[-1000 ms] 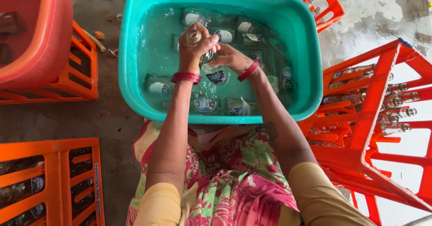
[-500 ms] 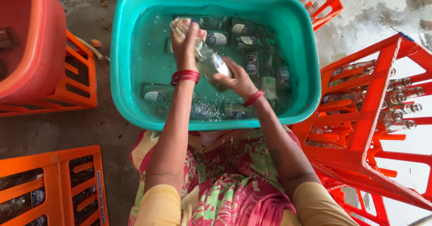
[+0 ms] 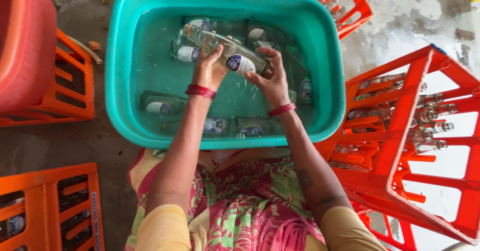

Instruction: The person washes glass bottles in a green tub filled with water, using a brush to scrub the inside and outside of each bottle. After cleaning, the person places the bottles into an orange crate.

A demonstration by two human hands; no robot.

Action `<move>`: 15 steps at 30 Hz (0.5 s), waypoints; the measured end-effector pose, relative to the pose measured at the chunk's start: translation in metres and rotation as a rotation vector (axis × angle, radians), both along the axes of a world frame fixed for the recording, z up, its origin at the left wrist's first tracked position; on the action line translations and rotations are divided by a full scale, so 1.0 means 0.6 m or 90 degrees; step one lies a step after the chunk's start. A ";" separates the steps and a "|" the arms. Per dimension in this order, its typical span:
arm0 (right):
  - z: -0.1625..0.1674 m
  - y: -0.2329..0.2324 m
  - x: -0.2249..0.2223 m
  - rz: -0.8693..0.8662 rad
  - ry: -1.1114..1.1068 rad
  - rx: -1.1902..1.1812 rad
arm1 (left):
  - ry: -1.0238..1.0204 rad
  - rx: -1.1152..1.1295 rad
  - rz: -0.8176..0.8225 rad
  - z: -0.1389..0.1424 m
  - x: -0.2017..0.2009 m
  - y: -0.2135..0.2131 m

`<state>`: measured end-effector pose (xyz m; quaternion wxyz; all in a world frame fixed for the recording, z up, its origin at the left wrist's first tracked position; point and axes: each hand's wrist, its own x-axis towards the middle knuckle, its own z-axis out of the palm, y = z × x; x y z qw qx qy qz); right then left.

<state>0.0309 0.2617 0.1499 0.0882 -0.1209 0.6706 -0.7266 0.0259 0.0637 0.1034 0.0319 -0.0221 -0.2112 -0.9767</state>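
Observation:
A clear glass bottle (image 3: 231, 53) with a white and blue label lies almost flat above the water of a teal plastic tub (image 3: 120, 81). My left hand (image 3: 209, 68) grips its neck end, and my right hand (image 3: 270, 78) holds its base end. Both wrists wear red bangles. Several more labelled bottles, such as one (image 3: 160, 103) at the left, lie under the water around my hands.
An orange crate (image 3: 400, 131) tipped on its side at the right holds several bottles. Another orange crate (image 3: 50, 216) with bottles sits at the lower left. A red tub (image 3: 25, 41) rests on an orange crate at the upper left. Wet concrete floor surrounds everything.
The bottle, held upright a second ago, has been tilted down to near horizontal. Both hands shifted along it, and my view moved closer to the tub.

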 end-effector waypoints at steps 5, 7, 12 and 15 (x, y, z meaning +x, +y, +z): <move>0.063 0.043 0.009 0.004 0.234 0.099 | 0.028 -0.087 -0.048 -0.007 0.004 0.005; 0.085 0.057 0.016 -0.012 0.382 0.244 | -0.009 -0.069 -0.035 -0.020 0.000 0.018; 0.103 0.077 0.017 -0.013 0.364 0.346 | -0.120 -0.003 0.023 -0.035 -0.001 0.029; 0.094 0.083 0.006 0.024 0.281 0.183 | -0.083 -0.035 0.033 -0.027 0.003 0.022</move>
